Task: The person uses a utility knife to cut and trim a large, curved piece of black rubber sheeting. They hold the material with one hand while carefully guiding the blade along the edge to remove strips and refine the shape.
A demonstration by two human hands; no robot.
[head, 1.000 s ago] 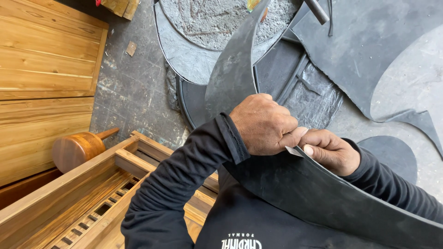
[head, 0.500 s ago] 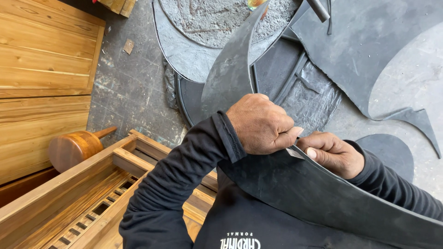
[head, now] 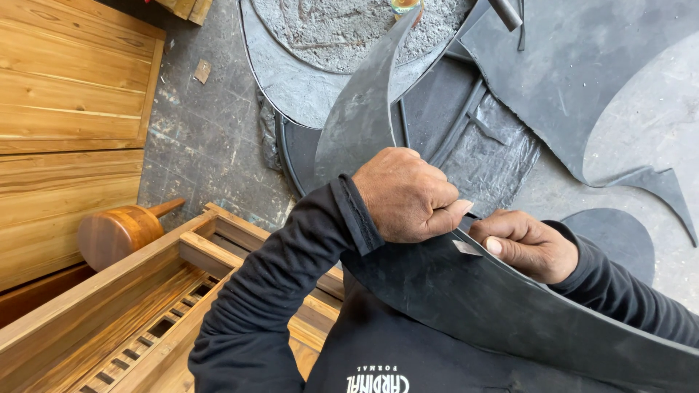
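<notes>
Left hand (head: 408, 196) and right hand (head: 528, 244) both grip curved black rubber strip (head: 451, 291); wooden mallet (head: 120, 233) lies beside slatted wooden frame (head: 109, 320).

This was a workshop, rough and floor-level, where sheet material was cut and wooden goods were made. Large dark grey rubber-like sheets with curved cut-outs (head: 582, 80) lay spread over a stained bare concrete floor (head: 211, 138), with offcuts scattered around. Beside them stood stacked pale wooden plank panels (head: 73, 94), a slatted wooden frame (head: 145, 320) and a round-headed brown wooden mallet (head: 120, 233).
</notes>
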